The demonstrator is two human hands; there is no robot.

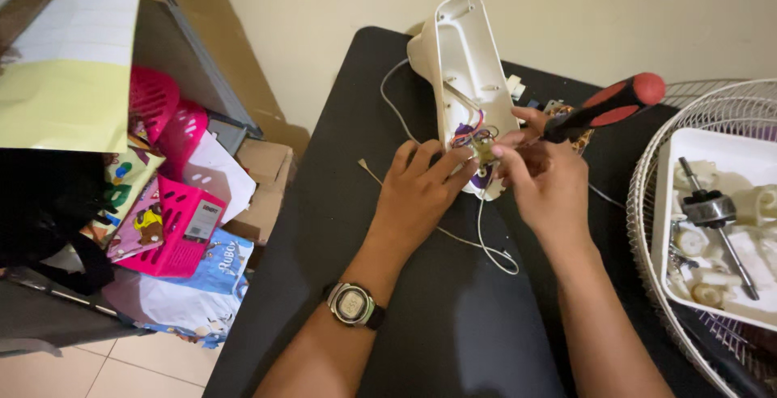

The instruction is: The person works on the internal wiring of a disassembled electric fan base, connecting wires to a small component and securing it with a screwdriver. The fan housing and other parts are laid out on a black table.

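Both forearms are bare, with no sleeves in sight. Behind the left hand, the wrist carries a digital wristwatch with a grey case and dark strap. The right hand wears nothing.

The left hand is covering the near end of the white plastic housing, and its fingers are hiding part of the coloured wires there. The right hand is concealing the screwdriver shaft and tip, so where it is touching cannot be told. The wire fan guard and the white tray are running off the right edge. Both forearms are leaving the bottom edge.
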